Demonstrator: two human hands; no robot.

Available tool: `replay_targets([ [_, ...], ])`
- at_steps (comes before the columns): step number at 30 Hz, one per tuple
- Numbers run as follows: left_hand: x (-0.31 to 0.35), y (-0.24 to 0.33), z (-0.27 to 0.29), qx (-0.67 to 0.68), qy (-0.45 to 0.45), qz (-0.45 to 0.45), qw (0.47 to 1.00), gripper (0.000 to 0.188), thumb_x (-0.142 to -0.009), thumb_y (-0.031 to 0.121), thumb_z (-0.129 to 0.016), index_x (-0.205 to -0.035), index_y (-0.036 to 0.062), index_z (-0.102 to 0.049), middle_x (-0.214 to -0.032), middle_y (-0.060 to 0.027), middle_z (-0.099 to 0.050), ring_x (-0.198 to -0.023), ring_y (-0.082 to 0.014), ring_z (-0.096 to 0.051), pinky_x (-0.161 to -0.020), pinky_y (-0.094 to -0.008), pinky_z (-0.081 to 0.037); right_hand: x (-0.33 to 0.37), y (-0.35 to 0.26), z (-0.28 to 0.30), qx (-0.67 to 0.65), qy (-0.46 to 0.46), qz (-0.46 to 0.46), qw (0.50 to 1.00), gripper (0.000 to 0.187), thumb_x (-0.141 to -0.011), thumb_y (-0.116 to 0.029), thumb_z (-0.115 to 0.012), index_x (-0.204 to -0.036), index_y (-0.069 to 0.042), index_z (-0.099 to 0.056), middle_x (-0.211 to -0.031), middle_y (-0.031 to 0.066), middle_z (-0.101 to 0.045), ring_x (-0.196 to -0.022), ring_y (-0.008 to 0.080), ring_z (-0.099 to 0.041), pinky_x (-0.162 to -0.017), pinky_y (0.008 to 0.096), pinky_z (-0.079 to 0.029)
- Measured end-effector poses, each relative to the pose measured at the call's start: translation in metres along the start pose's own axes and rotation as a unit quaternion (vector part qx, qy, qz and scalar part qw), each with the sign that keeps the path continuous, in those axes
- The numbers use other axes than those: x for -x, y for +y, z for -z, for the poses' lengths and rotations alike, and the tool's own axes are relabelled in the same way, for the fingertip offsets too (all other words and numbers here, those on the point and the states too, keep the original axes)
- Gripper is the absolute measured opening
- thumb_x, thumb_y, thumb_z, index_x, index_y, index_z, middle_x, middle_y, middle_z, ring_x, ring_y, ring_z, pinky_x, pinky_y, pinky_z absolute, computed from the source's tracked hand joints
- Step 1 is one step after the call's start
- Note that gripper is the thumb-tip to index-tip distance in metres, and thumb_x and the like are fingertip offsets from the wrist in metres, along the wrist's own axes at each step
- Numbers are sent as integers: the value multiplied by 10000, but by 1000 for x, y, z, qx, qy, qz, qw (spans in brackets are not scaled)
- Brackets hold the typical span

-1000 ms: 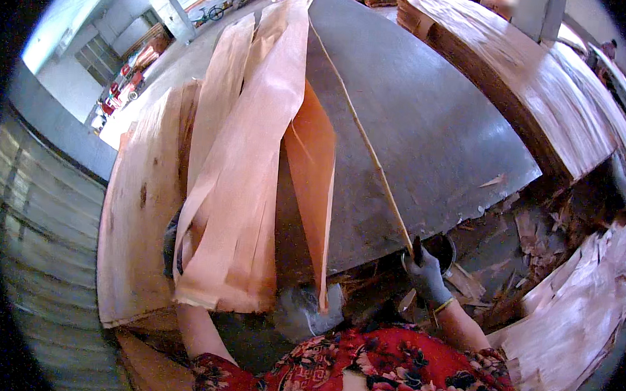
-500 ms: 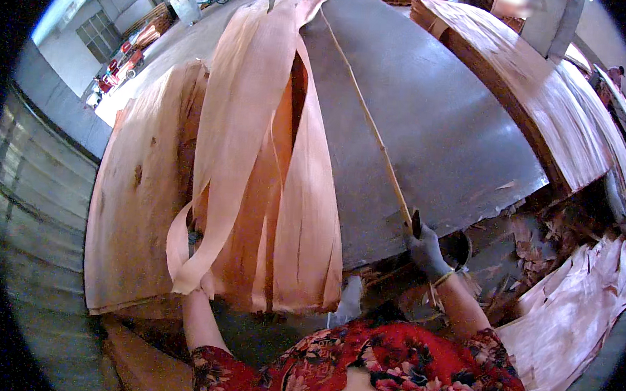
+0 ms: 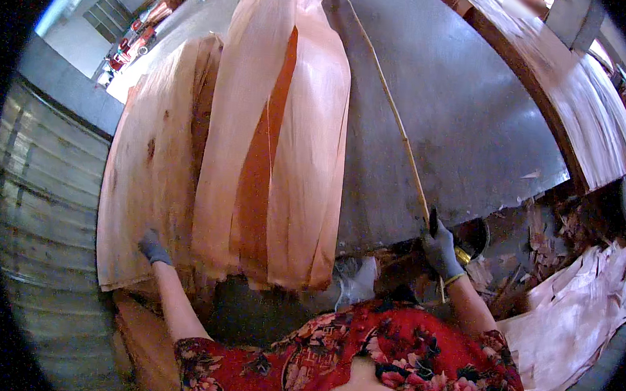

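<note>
My left hand (image 3: 154, 249), in a grey glove, lies over the near part of the left veneer stack (image 3: 139, 170). It looks open, with its fingers against the pale wood, though their tips are blurred. My gloved right hand (image 3: 440, 250) is closed around a long thin stick (image 3: 398, 118), whose far end meets the veneer sheet at the top. Something small and black stands up by the right thumb; its kind is unclear. Between my hands a pinkish veneer sheet (image 3: 308, 159) hangs lengthwise on the pile, with a long split showing darker orange wood (image 3: 256, 210).
A broad grey metal-like tabletop (image 3: 461, 118) extends to the right of the veneer. Beyond it stands another veneer stack (image 3: 583, 119). Broken scraps (image 3: 540, 238) and loose pale sheets (image 3: 571, 312) lie at near right. A corrugated wall (image 3: 46, 215) borders the left side.
My left hand has let go of the curled veneer strip and moved left onto the other stack. The strip now lies flatter. My right hand, still holding the stick, appears slightly further right.
</note>
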State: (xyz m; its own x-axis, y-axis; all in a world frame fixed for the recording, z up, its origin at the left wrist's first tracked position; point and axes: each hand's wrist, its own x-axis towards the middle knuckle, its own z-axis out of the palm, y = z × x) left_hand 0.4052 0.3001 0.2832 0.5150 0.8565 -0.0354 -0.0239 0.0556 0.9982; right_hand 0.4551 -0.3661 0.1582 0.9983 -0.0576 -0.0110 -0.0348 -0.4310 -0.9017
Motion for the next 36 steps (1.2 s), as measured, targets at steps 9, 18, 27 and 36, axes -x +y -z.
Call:
replay_targets([
  [9,316,-94,-221,-549,-374,-476,576,899,-707,445,-593,-1378,23,-169,-1426,-273,-25,-1323,-412,-50,-1059,-509,-46,-4,-16,-34,-11,-10,-16,1000,289,-804,-185,-582,-1036,-21,-524,-737,142,-612,-608,231,-570,-563,329,-456],
  [18,277,-126,-259,-725,-236,-401,507,898,-749,460,-544,-1373,-29,-121,-1382,-322,-160,-1316,-426,-84,-1039,-534,-70,1,-17,-3,-72,-40,-100,992,232,-793,-119,-534,-987,7,-519,-701,77,-549,-620,173,-497,-571,308,-419],
  [27,287,-147,-275,-699,-224,-313,603,775,-737,493,-556,-1301,15,-321,-1287,-262,-354,-1219,-407,-298,-959,-517,-243,5,-19,5,-131,-43,-134,981,177,-835,-121,-502,-938,22,-522,-678,-6,-492,-606,91,-425,-554,248,-373],
  [36,279,-137,-260,-680,-246,-381,576,432,-731,350,-583,-1050,60,-557,-1135,-161,-516,-1125,-319,-438,-871,-481,-353,9,34,0,-11,-10,-42,999,294,-811,-150,-539,-1045,26,-510,-722,135,-558,-647,179,-496,-610,311,-429],
])
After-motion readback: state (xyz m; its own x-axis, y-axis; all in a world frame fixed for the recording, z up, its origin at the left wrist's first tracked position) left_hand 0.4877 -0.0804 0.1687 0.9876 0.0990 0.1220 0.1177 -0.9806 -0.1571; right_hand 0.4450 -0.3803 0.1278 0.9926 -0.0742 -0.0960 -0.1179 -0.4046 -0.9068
